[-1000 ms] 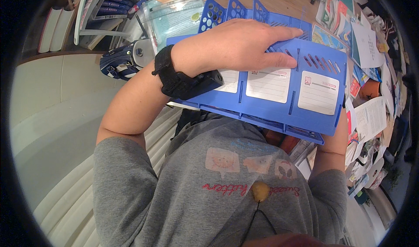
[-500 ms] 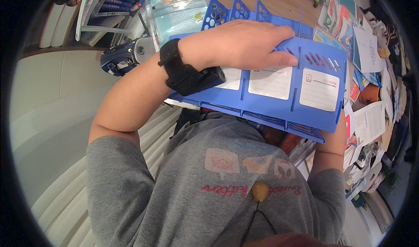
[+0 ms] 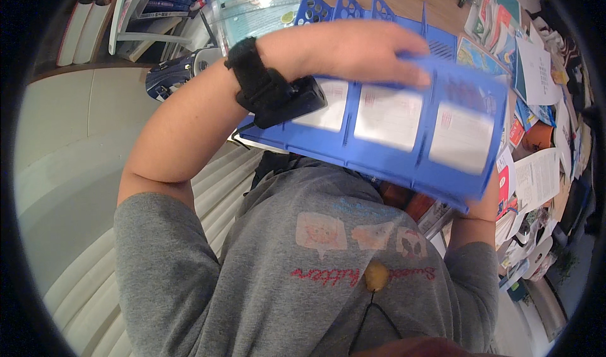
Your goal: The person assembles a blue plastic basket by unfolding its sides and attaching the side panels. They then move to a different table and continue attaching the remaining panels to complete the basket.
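A blue plastic file holder with several sections lies tilted in front of my body. White labels sit on its near face, and perforated dividers rise along its far side. My left hand reaches across its upper edge, closed on it, with the thumb on the labelled face; the fingers are smeared by motion. A black strap with a small dark device is on my left wrist. My right forearm goes up behind the holder's right end, which hides my right hand.
A clear zip pouch lies beyond the holder on the wooden desk. Books stand in a rack at the upper left, near a dark blue case. Papers and an orange pot-like thing crowd the right.
The holder has shifted slightly, its right end a little lower and farther right, with its labelled face turned more toward view. My left hand has moved slightly upward with it.
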A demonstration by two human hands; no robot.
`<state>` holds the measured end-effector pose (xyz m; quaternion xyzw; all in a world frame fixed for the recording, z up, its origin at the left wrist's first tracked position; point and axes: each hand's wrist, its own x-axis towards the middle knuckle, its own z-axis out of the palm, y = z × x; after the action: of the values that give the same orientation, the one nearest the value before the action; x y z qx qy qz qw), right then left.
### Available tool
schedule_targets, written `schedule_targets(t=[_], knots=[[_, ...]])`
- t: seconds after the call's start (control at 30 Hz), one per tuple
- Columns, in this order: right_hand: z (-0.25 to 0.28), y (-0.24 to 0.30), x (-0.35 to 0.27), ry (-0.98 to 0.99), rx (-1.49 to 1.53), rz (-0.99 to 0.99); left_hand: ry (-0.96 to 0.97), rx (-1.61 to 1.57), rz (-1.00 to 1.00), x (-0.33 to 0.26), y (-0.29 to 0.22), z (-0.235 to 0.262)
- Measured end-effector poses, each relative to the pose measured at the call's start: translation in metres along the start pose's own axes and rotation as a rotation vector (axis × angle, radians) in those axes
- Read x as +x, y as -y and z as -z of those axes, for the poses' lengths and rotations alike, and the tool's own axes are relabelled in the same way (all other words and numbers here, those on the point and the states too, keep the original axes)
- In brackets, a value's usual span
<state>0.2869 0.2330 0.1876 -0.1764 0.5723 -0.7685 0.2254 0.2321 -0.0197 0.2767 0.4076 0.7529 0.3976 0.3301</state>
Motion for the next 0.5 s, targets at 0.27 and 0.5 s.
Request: schedule_targets(t=[0.27, 0.5], knots=[[0.005, 0.016, 0.005, -0.053, -0.025, -0.116, -0.025, 0.171, 0.034, 0.001, -0.008, -0.012], [-0.001, 0.033, -0.018, -0.112, -0.263, -0.117, -0.144, 0.26, -0.102, -0.004, 0.004, 0.003]])
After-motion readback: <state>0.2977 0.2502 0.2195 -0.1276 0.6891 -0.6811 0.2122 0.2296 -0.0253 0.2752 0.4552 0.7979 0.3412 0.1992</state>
